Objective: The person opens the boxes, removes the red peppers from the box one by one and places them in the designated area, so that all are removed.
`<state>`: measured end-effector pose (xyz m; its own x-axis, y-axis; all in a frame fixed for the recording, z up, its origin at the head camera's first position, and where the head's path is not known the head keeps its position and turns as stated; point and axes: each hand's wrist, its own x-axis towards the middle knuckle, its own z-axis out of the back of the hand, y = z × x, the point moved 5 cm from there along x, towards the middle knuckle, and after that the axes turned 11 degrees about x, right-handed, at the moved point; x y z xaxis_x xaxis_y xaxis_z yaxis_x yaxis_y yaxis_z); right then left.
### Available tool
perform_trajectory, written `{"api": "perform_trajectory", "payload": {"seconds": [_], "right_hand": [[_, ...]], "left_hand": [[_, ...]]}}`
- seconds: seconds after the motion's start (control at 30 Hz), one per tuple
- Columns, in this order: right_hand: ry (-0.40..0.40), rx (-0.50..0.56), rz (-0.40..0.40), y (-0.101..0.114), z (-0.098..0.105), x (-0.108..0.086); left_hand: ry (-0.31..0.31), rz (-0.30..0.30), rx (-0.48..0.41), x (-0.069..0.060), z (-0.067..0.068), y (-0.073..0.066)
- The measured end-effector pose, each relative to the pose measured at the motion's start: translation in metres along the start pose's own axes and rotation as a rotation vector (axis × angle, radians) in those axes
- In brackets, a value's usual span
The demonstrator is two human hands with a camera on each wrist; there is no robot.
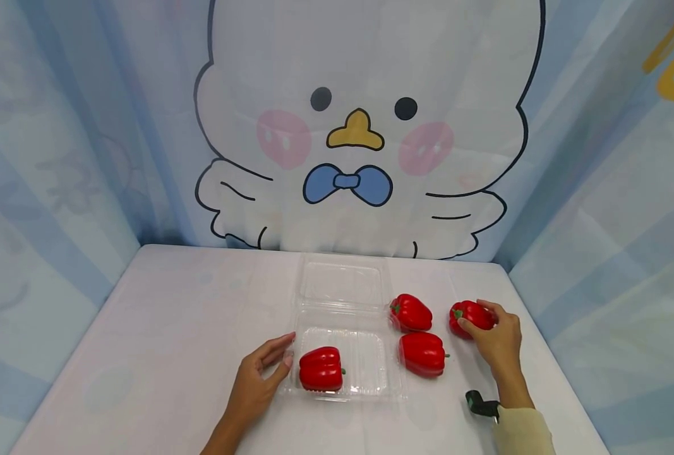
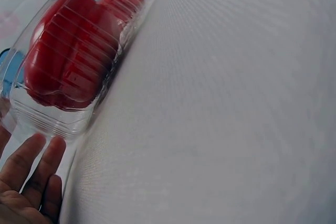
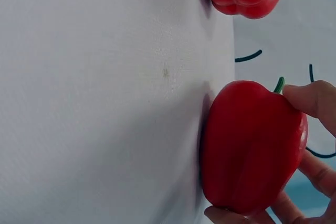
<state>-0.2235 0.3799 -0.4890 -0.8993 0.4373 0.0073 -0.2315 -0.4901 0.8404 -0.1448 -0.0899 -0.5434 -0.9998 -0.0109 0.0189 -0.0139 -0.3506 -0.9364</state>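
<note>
On the right side of the table my right hand (image 1: 499, 336) grips a red bell pepper (image 1: 469, 318), thumb near the green stem and fingers around the far end. The right wrist view shows this pepper (image 3: 252, 148) close to the table surface. My left hand (image 1: 259, 377), its fingers fairly straight, is at the left edge of an open clear plastic clamshell container (image 1: 365, 393). One red bell pepper (image 1: 321, 369) lies in the container's near half, on the left. In the left wrist view the fingertips (image 2: 55, 145) are at the container's end wall.
Just right of the container lie two more red bell peppers, one farther back (image 1: 412, 313) and one nearer (image 1: 423, 354). The container's lid (image 1: 342, 284) lies folded back toward the curtain (image 1: 348, 221) behind the table. Curtains also flank both sides.
</note>
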Motion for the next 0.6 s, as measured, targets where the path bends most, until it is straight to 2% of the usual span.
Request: {"api": "perform_trajectory", "payload": {"seconds": [0.33, 0.47, 0.6], "right_hand": [[0.027, -0.064, -0.014, 0.0, 0.004, -0.002], [-0.011, -0.081, 0.031, 0.009, 0.006, -0.008], [-0.06, -0.068, 0.121, 0.026, 0.009, -0.018]], "left_hand": [[0.002, -0.005, 0.0, 0.0, 0.0, -0.001], [-0.003, -0.011, 0.012, -0.001, 0.0, -0.002], [-0.007, -0.013, 0.02, -0.001, 0.001, -0.002]]}}
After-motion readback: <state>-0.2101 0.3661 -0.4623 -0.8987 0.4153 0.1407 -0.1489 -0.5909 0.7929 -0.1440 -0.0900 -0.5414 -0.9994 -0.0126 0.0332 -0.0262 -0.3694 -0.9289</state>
